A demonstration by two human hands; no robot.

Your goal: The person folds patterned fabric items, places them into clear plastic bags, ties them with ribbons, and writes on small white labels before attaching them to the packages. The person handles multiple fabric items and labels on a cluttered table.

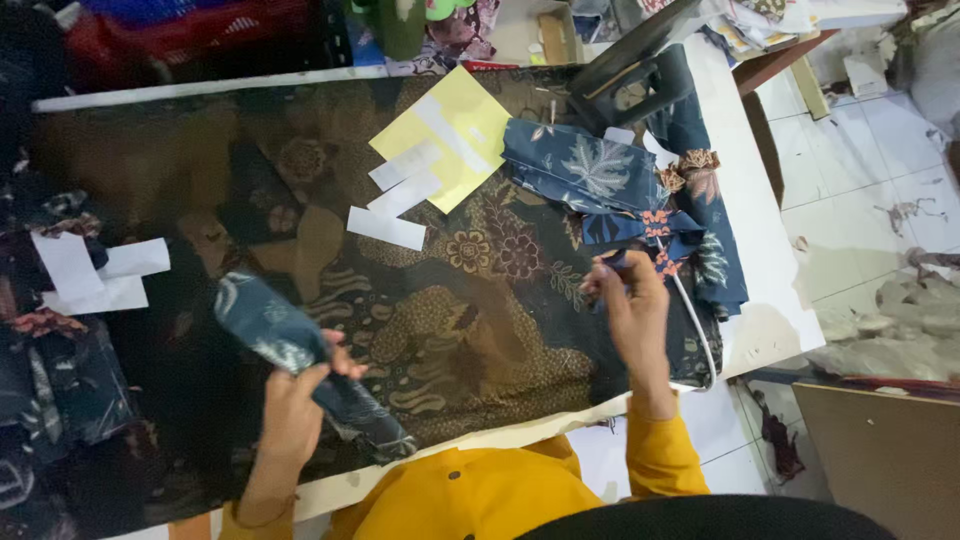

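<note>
The left hand (293,405) gripped a rolled dark blue fabric piece (300,355) at seven o'clock on the desk (770,330). The right hand (625,295) pinched what looked like a pen against the folded blue floral cloth (600,180) at two o'clock. That cloth was unrolled, with white paper slips (395,195) lying loose at eleven o'clock.

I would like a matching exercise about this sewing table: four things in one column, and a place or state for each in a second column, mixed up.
Things:
1. rolled blue fabric piece
2. yellow paper sheet
3. blue leaf-print cloth pile
4. dark iron

Places or states:
A. at the far edge of the table, beyond the cloth pile
B. held in the left hand
C. lies flat with white paper strips on it
D. just beyond the right hand, which touches its near edge

Pairs: 1-B, 2-C, 3-D, 4-A
</note>
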